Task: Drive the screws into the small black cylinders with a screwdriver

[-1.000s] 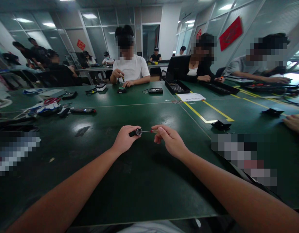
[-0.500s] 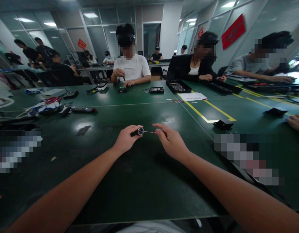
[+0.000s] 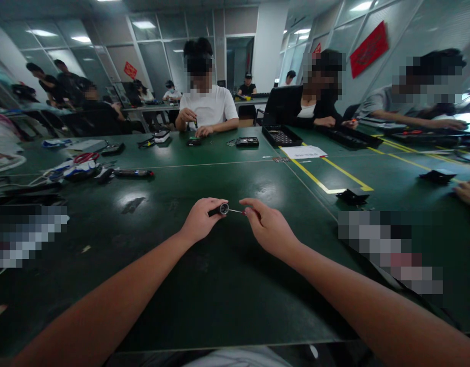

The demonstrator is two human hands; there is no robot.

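Observation:
My left hand (image 3: 199, 221) grips a small black cylinder with a silver ring end (image 3: 221, 209), held just above the dark green table (image 3: 204, 285). My right hand (image 3: 268, 225) pinches a thin screwdriver with a red handle (image 3: 239, 211), its metal tip pointing left into the cylinder's ring end. Both hands hover over the middle of the table, fingertips a few centimetres apart.
Cables and tools (image 3: 80, 168) and a black pen-like tool (image 3: 133, 173) lie at the left. A black tray (image 3: 280, 136), a white paper (image 3: 307, 152) and yellow floor-style tape lines (image 3: 326, 181) lie ahead right. Small black parts (image 3: 353, 197) sit to the right. Several people work across the table; another person's hand (image 3: 467, 192) rests at the far right.
The cylinder has tilted and shifted slightly right, so its ring end faces more sideways. My right hand has closed in toward it, and the visible shaft is shorter.

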